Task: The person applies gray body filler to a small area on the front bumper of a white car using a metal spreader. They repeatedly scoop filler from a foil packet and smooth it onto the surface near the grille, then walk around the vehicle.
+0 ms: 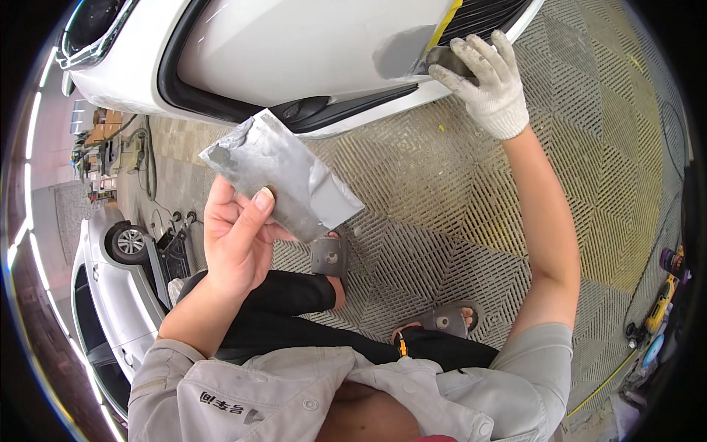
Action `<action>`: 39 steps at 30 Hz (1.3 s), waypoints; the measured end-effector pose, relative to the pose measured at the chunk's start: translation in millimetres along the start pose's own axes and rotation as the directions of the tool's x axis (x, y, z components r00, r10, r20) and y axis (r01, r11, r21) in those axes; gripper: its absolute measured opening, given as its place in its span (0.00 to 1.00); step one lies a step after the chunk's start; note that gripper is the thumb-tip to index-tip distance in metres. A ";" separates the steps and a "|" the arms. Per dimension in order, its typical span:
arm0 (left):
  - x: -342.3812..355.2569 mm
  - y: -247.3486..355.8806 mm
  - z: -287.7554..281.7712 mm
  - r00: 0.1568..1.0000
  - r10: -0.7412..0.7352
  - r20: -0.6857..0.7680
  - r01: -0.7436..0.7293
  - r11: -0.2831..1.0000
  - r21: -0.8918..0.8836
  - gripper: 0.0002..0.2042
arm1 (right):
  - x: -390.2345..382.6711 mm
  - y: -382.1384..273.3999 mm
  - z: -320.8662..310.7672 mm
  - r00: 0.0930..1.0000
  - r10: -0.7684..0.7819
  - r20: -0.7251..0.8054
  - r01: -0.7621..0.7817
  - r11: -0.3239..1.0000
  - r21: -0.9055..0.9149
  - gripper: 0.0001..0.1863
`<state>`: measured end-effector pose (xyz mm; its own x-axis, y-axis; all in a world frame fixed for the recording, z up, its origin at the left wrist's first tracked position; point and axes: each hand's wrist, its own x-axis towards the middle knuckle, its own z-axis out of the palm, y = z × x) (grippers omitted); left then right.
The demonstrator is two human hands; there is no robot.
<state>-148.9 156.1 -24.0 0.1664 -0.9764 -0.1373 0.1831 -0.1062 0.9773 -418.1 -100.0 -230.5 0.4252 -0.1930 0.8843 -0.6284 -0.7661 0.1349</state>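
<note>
Plate point(286, 193); grey paste point(333, 199) on top

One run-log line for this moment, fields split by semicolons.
left hand: holds smeared plate; right hand: gloved, holds dark pad at car bumper; grey patch: beside pad

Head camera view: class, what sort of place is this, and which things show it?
Probably a car-body workshop: a white car bears a smooth grey patch beside yellow tape, and a silver car stands at the left.
</note>
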 end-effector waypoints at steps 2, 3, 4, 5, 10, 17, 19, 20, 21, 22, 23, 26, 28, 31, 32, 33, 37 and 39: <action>-1.3 -0.2 0.7 1.000 -0.006 -0.004 0.006 1.000 0.006 0.20 | 2.0 3.6 1.0 0.999 -0.023 -0.044 0.024 0.999 0.029 0.28; -2.3 0.2 1.2 1.000 -0.014 -0.006 0.014 1.000 0.017 0.20 | 3.0 5.3 1.2 0.999 -0.026 -0.038 0.026 1.000 0.011 0.28; -2.7 0.6 1.7 1.000 -0.014 -0.008 0.015 1.000 0.025 0.20 | 4.3 7.2 1.6 0.999 -0.031 -0.019 0.031 0.999 -0.009 0.28; -2.8 0.8 2.1 1.000 -0.016 -0.002 0.016 0.999 0.030 0.20 | 5.6 8.3 1.7 0.999 -0.037 -0.002 0.037 0.999 -0.030 0.28; -2.4 3.2 0.4 1.000 0.001 0.023 -0.002 0.999 0.032 0.20 | 8.3 7.1 -3.8 1.000 0.011 -0.005 -0.011 1.000 0.010 0.26; -6.8 1.4 -2.1 1.000 -0.006 0.011 0.006 1.000 0.029 0.19 | 14.0 15.1 -6.0 0.998 -0.027 0.054 0.027 1.000 -0.002 0.30; -5.6 2.4 -3.0 1.000 0.010 0.028 -0.010 1.000 0.007 0.19 | 14.3 14.8 -6.9 0.998 -0.013 0.054 0.013 1.000 0.006 0.29; -5.3 3.4 -3.4 1.000 0.010 0.024 -0.011 1.000 0.026 0.19 | 14.4 14.4 -7.7 0.999 -0.009 0.040 0.009 1.000 0.013 0.30; -5.2 4.1 -3.7 1.000 0.014 0.028 -0.015 0.999 0.029 0.19 | 14.3 14.0 -8.8 1.000 -0.005 0.027 0.005 1.000 0.020 0.30; -5.3 4.4 -3.7 0.999 0.022 0.042 -0.023 1.000 0.018 0.19 | 14.6 14.0 -9.5 1.000 0.000 0.016 0.000 1.000 0.030 0.30; -6.2 4.3 -3.4 1.000 0.014 0.023 -0.015 0.999 0.032 0.19 | 15.0 14.4 -10.0 1.000 -0.007 0.003 0.007 1.000 0.024 0.30; -9.4 3.2 -1.9 1.000 0.004 0.014 -0.004 1.000 0.027 0.19 | 17.0 18.3 -10.3 1.000 -0.005 0.001 0.005 1.000 0.014 0.29; -8.6 3.6 -2.2 0.999 0.012 0.034 -0.012 1.000 0.008 0.20 | 17.9 20.1 -9.2 1.000 -0.015 0.027 0.015 1.000 0.020 0.29; -8.0 4.6 -2.1 0.999 0.023 0.039 -0.023 1.000 0.006 0.19 | 17.7 19.8 -8.4 0.999 -0.008 0.034 0.007 1.000 0.022 0.30; -7.6 5.2 -2.5 0.999 0.022 0.032 -0.023 1.000 0.019 0.19 | 18.1 19.4 -8.2 0.999 -0.001 0.032 0.001 1.000 0.023 0.31; -7.6 5.4 -2.6 0.999 0.023 0.031 -0.024 1.000 0.020 0.19 | 18.0 19.3 -8.9 1.000 -0.009 0.014 0.009 1.000 0.024 0.31; -10.4 4.2 -1.7 1.000 0.009 0.004 -0.009 1.000 0.014 0.19 | 19.8 21.9 -15.3 1.000 -0.026 -0.007 0.026 0.996 0.090 0.28; -10.6 3.4 -1.1 1.000 0.004 0.011 -0.004 1.000 0.016 0.19 | 21.4 25.0 -19.0 0.999 -0.032 0.024 0.029 0.993 0.113 0.26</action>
<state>-149.0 166.3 -19.4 0.1565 -0.9789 -0.1316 0.1672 -0.1050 0.9803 -437.1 -111.6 -199.7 0.4607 -0.1828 0.8685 -0.5380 -0.8358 0.1095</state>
